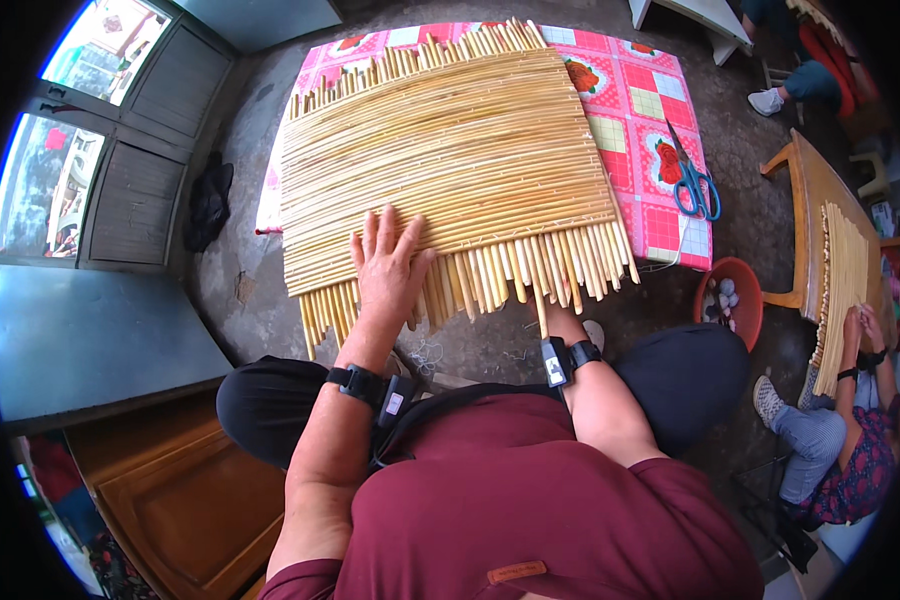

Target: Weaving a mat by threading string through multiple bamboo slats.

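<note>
A mat of tan reed stalks (pixel 430 150), bound with rows of stitching, lies over a table. Loose stalk ends stick out along its far edge and hang as a fringe at its near edge. My left hand (pixel 388 262) rests flat on the mat's near left part, fingers spread, palm down. My right hand (pixel 566 324) reaches beneath the hanging fringe at the near right; its fingers are hidden under the stalks. One longer stalk (pixel 541 312) slants down beside that wrist. Each wrist wears a black strapped device.
A pink checked tablecloth (pixel 660 235) covers the table, with blue-handled scissors (pixel 697 190) at its right. Below that corner stands a red basin (pixel 745 325) holding small items. At the right another person's hands (pixel 863 325) touch a second reed mat (pixel 842 270). A wooden cabinet (pixel 190 490) stands lower left.
</note>
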`<state>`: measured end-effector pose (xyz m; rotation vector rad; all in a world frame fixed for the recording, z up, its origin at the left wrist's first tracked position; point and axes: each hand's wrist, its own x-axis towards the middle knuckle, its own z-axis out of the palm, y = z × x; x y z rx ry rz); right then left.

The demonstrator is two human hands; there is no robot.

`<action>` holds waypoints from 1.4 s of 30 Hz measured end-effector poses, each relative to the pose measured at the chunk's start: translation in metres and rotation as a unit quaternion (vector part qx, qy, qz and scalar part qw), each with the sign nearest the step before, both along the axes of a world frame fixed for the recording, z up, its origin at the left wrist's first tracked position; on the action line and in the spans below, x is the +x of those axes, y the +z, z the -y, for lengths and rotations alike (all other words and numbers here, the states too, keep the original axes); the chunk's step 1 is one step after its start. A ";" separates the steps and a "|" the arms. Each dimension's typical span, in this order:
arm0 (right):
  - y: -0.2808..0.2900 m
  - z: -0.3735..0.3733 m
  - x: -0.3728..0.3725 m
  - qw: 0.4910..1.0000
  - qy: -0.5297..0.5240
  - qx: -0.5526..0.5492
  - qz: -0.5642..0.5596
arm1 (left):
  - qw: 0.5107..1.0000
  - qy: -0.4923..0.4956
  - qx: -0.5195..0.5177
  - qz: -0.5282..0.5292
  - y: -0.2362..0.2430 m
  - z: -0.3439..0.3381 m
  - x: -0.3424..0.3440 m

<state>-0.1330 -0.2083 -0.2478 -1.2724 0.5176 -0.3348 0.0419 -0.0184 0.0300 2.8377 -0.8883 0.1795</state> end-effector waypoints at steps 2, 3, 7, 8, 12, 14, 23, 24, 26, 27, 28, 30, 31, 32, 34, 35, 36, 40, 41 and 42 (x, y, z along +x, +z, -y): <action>0.102 0.006 0.008 0.942 0.203 -0.241 -0.114 | 0.993 -0.083 -0.082 0.014 -0.002 -0.027 -0.007; 0.105 0.010 0.003 0.920 0.166 -0.335 -0.118 | 0.988 -0.105 -0.111 0.021 0.006 -0.018 -0.017; 0.107 0.025 0.002 0.900 0.213 -0.339 -0.170 | 0.983 -0.166 -0.081 0.020 0.000 -0.015 -0.037; 0.108 0.025 0.003 0.900 0.214 -0.339 -0.170 | 0.983 -0.166 -0.081 0.019 0.001 -0.014 -0.041; 0.147 0.019 0.009 0.843 0.297 -0.402 -0.200 | 0.984 -0.170 -0.007 -0.056 0.021 -0.011 -0.050; 0.134 0.020 0.007 0.805 0.319 -0.449 -0.220 | 0.977 -0.198 0.006 -0.080 0.027 -0.009 -0.054; -0.016 0.018 0.012 0.990 -0.020 0.061 0.124 | 0.981 -0.181 0.043 0.052 -0.005 0.005 -0.057; -0.022 0.012 0.015 0.990 -0.018 0.064 0.124 | 0.983 -0.176 0.025 0.042 -0.004 0.004 -0.057; -0.031 0.002 0.018 0.983 -0.143 0.099 0.058 | 0.983 -0.178 0.027 0.040 -0.003 0.006 -0.056; -0.024 -0.002 0.018 0.994 -0.033 0.107 -0.013 | 0.985 -0.164 0.037 0.040 -0.004 -0.005 -0.056; -0.008 -0.016 0.023 0.993 -0.015 0.116 -0.011 | 0.987 -0.146 0.048 0.042 -0.003 -0.018 -0.057; 0.025 -0.038 0.034 0.980 0.162 0.116 0.007 | 0.993 -0.105 0.052 0.034 0.002 -0.037 -0.058; 0.002 -0.008 0.041 0.993 0.114 -0.005 0.009 | 0.990 -0.136 0.033 0.033 0.006 -0.012 -0.059; -0.021 0.014 0.033 0.996 0.081 -0.022 0.002 | 0.988 -0.152 0.020 0.005 0.012 0.015 -0.064; -0.053 0.048 0.014 0.919 -0.106 -0.347 0.153 | 0.980 -0.196 0.001 -0.023 0.016 0.062 -0.073; 0.025 -0.022 0.043 0.996 0.076 0.051 -0.001 | 0.992 -0.108 0.070 0.006 0.014 0.006 -0.066; 0.062 -0.028 0.043 0.995 0.089 0.049 0.004 | 0.991 -0.088 0.094 0.027 0.019 0.002 -0.068; 0.093 -0.007 0.033 0.970 0.063 0.206 -0.112 | 0.986 -0.081 0.123 0.078 0.006 0.028 -0.064; 0.091 0.001 0.029 0.980 0.064 0.160 -0.098 | 0.983 -0.094 0.107 0.111 0.001 0.032 -0.063; 0.096 0.001 0.029 0.987 0.072 0.116 -0.085 | 0.983 -0.096 0.105 0.115 -0.001 0.030 -0.063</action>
